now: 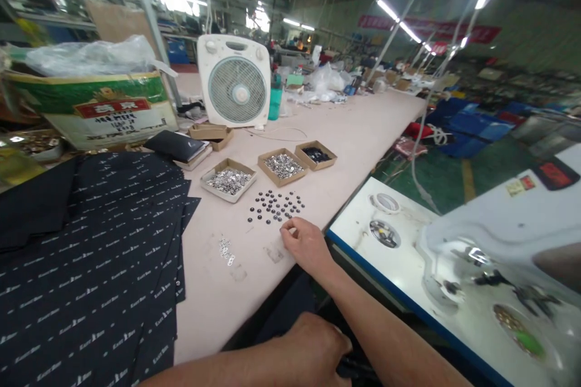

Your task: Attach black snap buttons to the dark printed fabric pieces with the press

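My right hand [305, 247] is at the table's near edge, thumb and forefinger pinched together beside a scatter of small black snap caps [275, 208]. Whatever may be between those fingertips is too small to make out. Lower down, my left hand [315, 347] is curled closed beyond the table edge, over something dark. Its fingertips are hidden, so what it grips does not show. A few small silver rings [226, 252] lie left of the caps. Behind them stand a box of silver metal parts [229, 181], a second such box [282, 166] and a box of black parts [316, 155].
Dark printed fabric sheets [91, 278] cover the table's left side. A box fan [238, 81], a black wallet-like case [175, 145] and a large carton [104, 109] stand behind. To the right is a white machine [508, 224] on its own blue-edged table [363, 224].
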Tool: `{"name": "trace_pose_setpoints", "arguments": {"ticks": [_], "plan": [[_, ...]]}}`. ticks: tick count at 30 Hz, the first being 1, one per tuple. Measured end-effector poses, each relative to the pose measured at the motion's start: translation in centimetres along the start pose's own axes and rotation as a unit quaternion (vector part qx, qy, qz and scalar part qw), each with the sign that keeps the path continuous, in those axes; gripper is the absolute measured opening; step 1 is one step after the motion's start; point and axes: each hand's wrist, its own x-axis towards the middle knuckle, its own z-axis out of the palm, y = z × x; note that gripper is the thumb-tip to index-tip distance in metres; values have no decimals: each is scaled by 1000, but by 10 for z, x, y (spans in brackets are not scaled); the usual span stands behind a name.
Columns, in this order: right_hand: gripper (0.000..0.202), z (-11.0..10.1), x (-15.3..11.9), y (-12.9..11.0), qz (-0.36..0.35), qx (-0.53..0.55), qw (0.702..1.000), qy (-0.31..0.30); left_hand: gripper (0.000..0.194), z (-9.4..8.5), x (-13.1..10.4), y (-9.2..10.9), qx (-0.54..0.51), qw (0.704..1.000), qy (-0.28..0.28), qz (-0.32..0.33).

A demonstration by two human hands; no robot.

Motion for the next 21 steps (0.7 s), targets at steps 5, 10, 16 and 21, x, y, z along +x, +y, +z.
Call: {"name": "trace_pose_setpoints", "arguments": {"ticks": [5, 10, 16, 21], "plan": [[7, -60, -69, 15, 126, 167, 976, -62, 19, -18, -16, 24, 106, 993, 55, 2], [8, -102, -164, 44, 195, 165, 965, -53, 16, -14, -24, 35, 187, 981, 29, 50], [22, -105, -241, 43, 233, 175, 956, -42, 18, -3, -31, 59, 296, 936, 55, 183], [28, -111, -266, 30, 225, 165, 960, -15, 23, -3, -38, 89, 275, 914, 147, 259]]}}
